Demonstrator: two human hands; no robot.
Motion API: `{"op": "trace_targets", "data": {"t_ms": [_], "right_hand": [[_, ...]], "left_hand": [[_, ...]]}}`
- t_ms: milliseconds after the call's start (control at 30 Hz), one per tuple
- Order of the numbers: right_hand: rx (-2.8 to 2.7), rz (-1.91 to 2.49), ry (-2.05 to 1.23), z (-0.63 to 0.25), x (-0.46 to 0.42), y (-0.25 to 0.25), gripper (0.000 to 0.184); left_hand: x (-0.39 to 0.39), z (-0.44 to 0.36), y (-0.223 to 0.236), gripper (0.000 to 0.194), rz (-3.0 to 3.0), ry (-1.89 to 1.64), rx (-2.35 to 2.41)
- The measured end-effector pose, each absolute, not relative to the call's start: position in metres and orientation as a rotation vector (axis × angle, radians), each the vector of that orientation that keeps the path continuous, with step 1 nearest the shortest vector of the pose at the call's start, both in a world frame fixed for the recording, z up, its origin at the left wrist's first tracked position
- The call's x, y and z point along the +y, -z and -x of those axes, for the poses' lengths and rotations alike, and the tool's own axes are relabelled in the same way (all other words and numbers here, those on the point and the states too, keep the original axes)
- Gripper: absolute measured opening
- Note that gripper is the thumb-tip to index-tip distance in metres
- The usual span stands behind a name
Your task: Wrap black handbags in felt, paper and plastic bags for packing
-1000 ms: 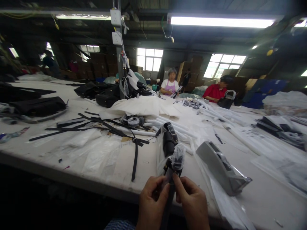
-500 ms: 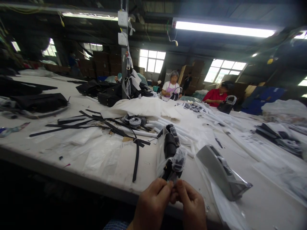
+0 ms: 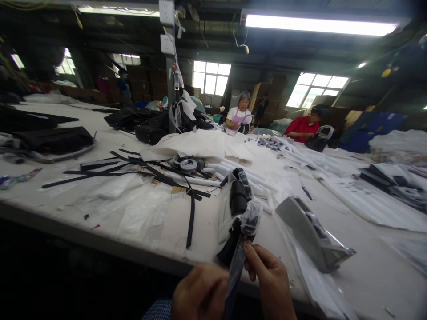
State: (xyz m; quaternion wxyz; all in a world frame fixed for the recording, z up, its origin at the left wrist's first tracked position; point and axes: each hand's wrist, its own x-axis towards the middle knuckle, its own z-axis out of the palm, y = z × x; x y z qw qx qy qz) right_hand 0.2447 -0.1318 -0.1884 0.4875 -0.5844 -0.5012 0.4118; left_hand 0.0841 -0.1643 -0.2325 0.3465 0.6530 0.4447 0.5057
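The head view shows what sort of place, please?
Probably a bag workshop: black bags and strips on a long worktable, with a tape dispenser.

Both hands (image 3: 233, 286) hold a dark strap (image 3: 236, 262) in thin clear plastic.

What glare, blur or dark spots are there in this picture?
In the head view, the ceiling tube and windows are blown out white; haze veils the upper right; the left hand is smeared by motion, the right hand clearer; beneath the table, it's nearly black.
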Motion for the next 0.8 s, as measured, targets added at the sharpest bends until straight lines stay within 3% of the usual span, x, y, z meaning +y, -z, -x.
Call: {"op": "trace_targets", "data": {"t_ms": [200, 433, 567, 633, 700, 800], "right_hand": [[-1.300, 1.386, -0.953, -0.247, -0.128, 0.191, 0.046], [-1.487, 1.430, -0.830, -0.274, -0.123, 0.181, 0.043], [-1.307, 1.638, -0.275, -0.354, -0.109, 0.175, 0.034], [-1.250, 1.793, -0.014, -0.406, -0.099, 0.176, 0.042], [-1.201, 1.910, -0.060, -0.453, -0.088, 0.178, 0.052], [-1.122, 2.009, -0.289, -0.500, -0.076, 0.181, 0.045]], "left_hand": [[-0.137, -0.104, 0.201, 0.041, -0.821, -1.116, 0.851], [-0.136, -0.120, 0.207, 0.050, -0.755, -1.133, 0.975], [-0.132, -0.118, 0.213, 0.052, -0.725, -1.139, 1.081], [-0.130, -0.119, 0.217, 0.052, -0.730, -1.148, 1.098], [-0.129, -0.121, 0.220, 0.050, -0.731, -1.168, 1.084], [-0.128, -0.124, 0.223, 0.052, -0.732, -1.185, 1.069]]}}
